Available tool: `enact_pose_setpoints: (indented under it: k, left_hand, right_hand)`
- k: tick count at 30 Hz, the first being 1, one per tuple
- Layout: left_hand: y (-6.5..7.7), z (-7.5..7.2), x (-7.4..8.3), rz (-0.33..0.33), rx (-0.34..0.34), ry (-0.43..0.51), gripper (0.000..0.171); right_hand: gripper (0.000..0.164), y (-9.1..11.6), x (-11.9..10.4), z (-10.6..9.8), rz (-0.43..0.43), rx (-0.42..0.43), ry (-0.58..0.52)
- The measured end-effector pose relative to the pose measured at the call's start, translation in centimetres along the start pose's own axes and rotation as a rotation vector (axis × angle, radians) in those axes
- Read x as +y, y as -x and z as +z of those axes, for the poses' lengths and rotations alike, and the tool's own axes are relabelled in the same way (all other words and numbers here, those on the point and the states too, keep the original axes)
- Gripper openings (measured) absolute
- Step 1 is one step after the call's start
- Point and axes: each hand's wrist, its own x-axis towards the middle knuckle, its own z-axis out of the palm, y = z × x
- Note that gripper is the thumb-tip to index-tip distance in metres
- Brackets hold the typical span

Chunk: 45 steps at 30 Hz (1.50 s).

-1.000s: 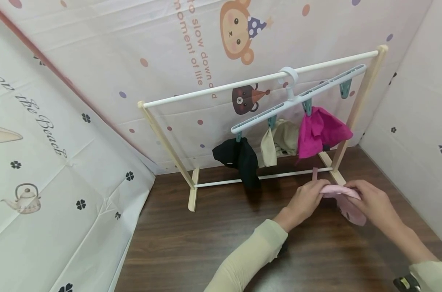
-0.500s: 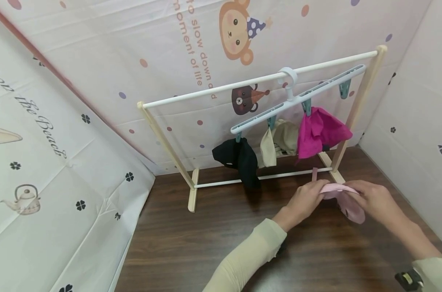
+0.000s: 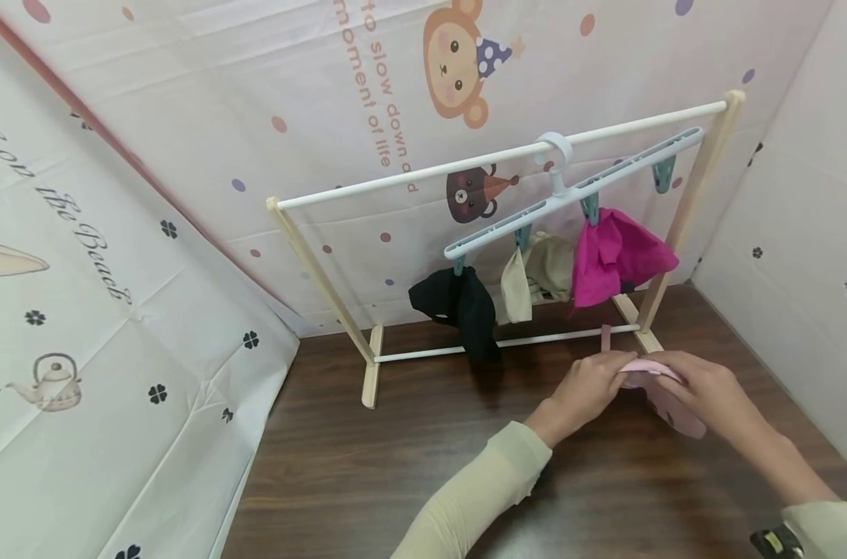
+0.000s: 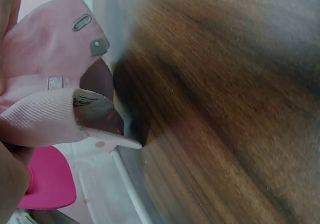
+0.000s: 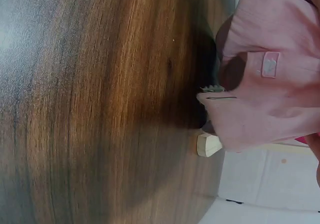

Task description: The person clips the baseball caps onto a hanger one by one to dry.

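Observation:
A pink cap (image 3: 678, 411) is held low at the rack's right foot, its upper edge folded between two hands. My left hand (image 3: 587, 388) grips one end of that fold, and my right hand (image 3: 713, 392) pinches the other. In the left wrist view the cap (image 4: 45, 54) shows a metal eyelet, a clasp on its strap and a small sewn label. From the right wrist, the cap (image 5: 280, 109) hangs close over the dark wooden surface (image 5: 100, 109), with the loose strap end sticking out. The fingertips are partly hidden behind the fabric.
A light-blue hanger (image 3: 570, 194) hangs tilted from the white rail (image 3: 423, 168) of a wooden rack. Clipped to it are a black cap (image 3: 458, 303), a beige cap (image 3: 550, 268) and a magenta cap (image 3: 619, 256). A teal clip (image 3: 664, 175) at its right end holds nothing.
Both hands stay in nearly the same place with the pink cap. Its folded edge looks narrower now, and the hands are slightly closer together. The hanging caps have not moved.

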Motion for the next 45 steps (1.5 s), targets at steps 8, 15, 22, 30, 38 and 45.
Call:
enact_pose_setpoints:
  k: [8,15,22,30,38,45]
  left_hand:
    - [-0.3,-0.3,-0.3,0.019,0.018,0.017,0.032]
    - [-0.3,-0.6,-0.4,0.005,0.038,0.019,0.025]
    - [-0.3,-0.5,-0.5,-0.006,0.049,0.030,0.025]
    - [-0.5,-0.3,-0.7,0.012,0.069,0.023,0.025]
    - [-1.2,-1.3,-0.7,0.003,0.080,0.020,0.027]
    - [-2.0,-2.6,-0.4,-0.018,0.062,0.055,0.026]
  right_hand:
    - [0.035,-0.2,0.1,-0.1,0.017,-0.037,0.016]
    - [0.024,-0.2,0.2,-0.3,-0.008,-0.051,0.046]
    - [0.013,-0.1,0.3,-0.6,-0.002,-0.040,0.070]
    - [0.025,-0.2,1.3,-0.6,-0.033,-0.042,0.089]
    - [0.044,-1.5,1.5,-1.8,-0.062,-0.028,0.122]
    - [0.050,-3.0,1.5,-2.9,-0.092,-0.030,0.124]
